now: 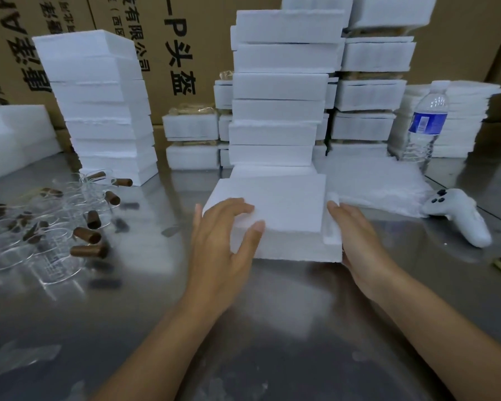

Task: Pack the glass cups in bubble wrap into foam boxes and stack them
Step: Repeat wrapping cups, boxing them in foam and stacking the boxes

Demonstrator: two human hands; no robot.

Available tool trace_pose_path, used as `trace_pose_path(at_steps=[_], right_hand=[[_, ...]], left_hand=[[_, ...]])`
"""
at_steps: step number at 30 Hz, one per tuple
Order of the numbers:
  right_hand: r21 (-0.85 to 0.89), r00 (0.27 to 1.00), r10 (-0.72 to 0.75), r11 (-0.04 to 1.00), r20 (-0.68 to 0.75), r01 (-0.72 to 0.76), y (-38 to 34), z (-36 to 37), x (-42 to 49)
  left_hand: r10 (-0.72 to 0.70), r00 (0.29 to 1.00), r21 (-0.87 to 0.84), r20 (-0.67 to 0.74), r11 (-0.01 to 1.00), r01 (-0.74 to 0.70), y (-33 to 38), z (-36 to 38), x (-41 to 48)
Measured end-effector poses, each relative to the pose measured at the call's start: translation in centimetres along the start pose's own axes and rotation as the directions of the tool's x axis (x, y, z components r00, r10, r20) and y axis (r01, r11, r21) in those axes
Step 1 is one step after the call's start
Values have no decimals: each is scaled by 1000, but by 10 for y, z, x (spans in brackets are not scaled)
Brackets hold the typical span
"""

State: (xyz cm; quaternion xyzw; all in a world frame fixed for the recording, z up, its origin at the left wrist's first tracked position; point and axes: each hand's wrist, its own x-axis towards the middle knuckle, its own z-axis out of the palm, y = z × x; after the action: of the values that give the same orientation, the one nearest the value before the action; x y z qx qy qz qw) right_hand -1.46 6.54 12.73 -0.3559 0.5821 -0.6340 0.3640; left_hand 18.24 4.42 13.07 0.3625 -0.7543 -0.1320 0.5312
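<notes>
A white foam box (287, 215) lies on the steel table in front of me, its lid sitting slightly askew on the base. My left hand (223, 233) grips the box's near left corner, thumb on the front edge and fingers curled over the lid. My right hand (356, 235) lies flat against the box's right side with straight fingers. Several glass cups with brown cork handles (55, 227) lie loose at the left. A sheet of bubble wrap (379, 183) is spread to the right of the box.
A tall stack of foam boxes (278, 111) rises right behind the box, another stack (102, 105) at the back left, more at the back right. A water bottle (425, 123) and a white controller (460, 215) sit at the right. Cardboard cartons (185, 53) wall the back.
</notes>
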Motion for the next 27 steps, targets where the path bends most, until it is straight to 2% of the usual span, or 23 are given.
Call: trace_pose_path(at_steps=[2,4,6,10,13,15,16,19,22,25,27], right_hand=[[-4,1000,7,1000,-1,-7,-2,-1,-1],[-24,1000,13,1000,9,-12,-5,-2,-2],[-44,1000,15,999,24,-14,-7,-4,-5],[-46,999,-23,999,26,24,-11,-6,-8],[-16,1000,-31,999,0,31,-15,-9,-7],[-22,1000,-28,999,1,28,-17,-13,-5],[-20,1000,-24,999,18,25,-18,-15,-4],[-32,995,19,999,97,-16,-20,-22,-3],[-46,992,71,997,101,-67,-20,-25,-3],[-46,992,97,995,82,-93,-22,-29,-2],[-51,993,106,993,60,-103,-24,-32,-2]], left_hand=[[11,999,3,49,1000,-11,-2,-3,2],[44,994,69,105,996,-51,-4,-4,3],[72,992,149,101,985,-87,-4,-3,2],[108,993,195,38,974,-114,-6,-3,2],[134,989,120,-59,985,-127,-4,-4,3],[70,980,59,-185,996,-60,-3,-6,5],[-9,968,25,-252,1000,15,-2,-8,8],[-313,868,-135,-385,950,282,-8,-14,14],[-584,709,-346,-394,809,474,-16,-20,20],[-760,538,-509,-365,647,568,-24,-22,24],[-831,437,-525,-344,556,644,-28,-23,25]])
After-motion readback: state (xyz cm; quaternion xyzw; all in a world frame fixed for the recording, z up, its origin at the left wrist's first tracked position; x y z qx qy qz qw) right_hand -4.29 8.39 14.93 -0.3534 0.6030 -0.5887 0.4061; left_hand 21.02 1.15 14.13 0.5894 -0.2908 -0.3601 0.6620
